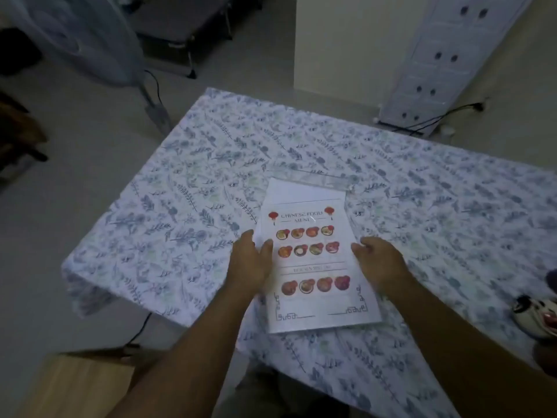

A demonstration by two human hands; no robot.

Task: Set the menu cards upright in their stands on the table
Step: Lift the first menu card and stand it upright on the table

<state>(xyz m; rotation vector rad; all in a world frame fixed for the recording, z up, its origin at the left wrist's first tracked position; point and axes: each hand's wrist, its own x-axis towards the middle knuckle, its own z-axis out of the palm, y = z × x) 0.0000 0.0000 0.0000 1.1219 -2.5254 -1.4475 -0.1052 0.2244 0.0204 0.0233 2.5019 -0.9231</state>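
A menu card (pixel 313 260) is seen lying flat near the middle of the table (pixel 180 182), its long axis running from the near edge toward the far edge, with the title end pointed away. One printed card is counted; white sheet edges beneath it hint at more, though the number cannot be told. A clear stand (pixel 313 176) lies just beyond the card's far end. The left hand (pixel 251 263) is laid on the card's left edge, fingers spread; the right hand (pixel 381 260) is curled at its right edge. A fan (pixel 75 34) stands past the table's far-left corner.
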